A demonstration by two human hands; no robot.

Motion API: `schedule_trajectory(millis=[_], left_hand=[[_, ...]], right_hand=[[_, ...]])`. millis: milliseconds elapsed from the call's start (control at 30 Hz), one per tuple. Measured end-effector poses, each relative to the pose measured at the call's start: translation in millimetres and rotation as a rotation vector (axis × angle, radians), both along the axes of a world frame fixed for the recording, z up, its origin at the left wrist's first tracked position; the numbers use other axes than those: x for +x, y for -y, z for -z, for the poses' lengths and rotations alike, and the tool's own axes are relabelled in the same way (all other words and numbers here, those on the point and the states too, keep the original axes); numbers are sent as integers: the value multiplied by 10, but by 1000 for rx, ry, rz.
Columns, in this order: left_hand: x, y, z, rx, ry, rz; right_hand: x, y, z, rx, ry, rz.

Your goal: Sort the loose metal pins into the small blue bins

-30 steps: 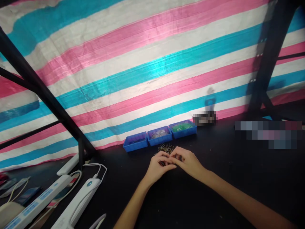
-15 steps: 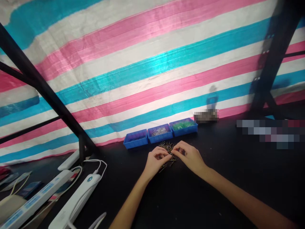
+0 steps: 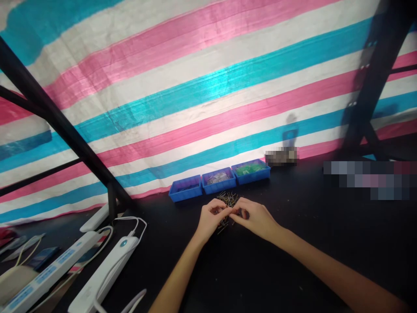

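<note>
Over a loose pile of thin metal screws (image 3: 230, 198) on the black table (image 3: 247, 269), my two hands meet at the fingertips. My left hand (image 3: 212, 217) is closed in a pinch, and what lies between its fingers is too small to make out. My right hand (image 3: 253, 217) is pinched too, its thumb and forefinger at the left fingertips; anything it holds is hidden. Behind the pile stand three blue trays: the left one (image 3: 185, 194) with dark small pieces, the middle one (image 3: 219, 187) with clear pieces, the right one (image 3: 251, 176) with green pieces.
White power strips (image 3: 104, 274) with cables lie at the left, beside a dark phone-like object (image 3: 45, 257). A black metal frame (image 3: 78, 141) rises at the left. A striped sheet (image 3: 182, 108) hangs behind the table. Blurred-out patches cover items at the right.
My right hand has moved left and slightly down, so its fingertips now meet those of my left hand. The left hand has hardly moved.
</note>
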State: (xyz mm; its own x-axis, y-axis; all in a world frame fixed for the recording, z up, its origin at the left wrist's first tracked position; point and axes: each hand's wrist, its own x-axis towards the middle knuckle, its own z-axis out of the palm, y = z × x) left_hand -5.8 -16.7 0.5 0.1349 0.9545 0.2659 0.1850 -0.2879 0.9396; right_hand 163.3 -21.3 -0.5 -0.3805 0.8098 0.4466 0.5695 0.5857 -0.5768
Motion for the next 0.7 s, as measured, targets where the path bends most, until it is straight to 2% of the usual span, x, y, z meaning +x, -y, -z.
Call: schedule_trajectory(millis=[300, 500, 700], left_hand=[[39, 5, 21, 9, 15, 11], [-6, -13, 14, -3, 9, -24], [-40, -17, 45, -63, -39, 22]], right_hand=[[-33, -10, 44, -29, -39, 7], [-27, -41, 62, -44, -159, 34], [-21, -50, 20, -36, -279, 57]])
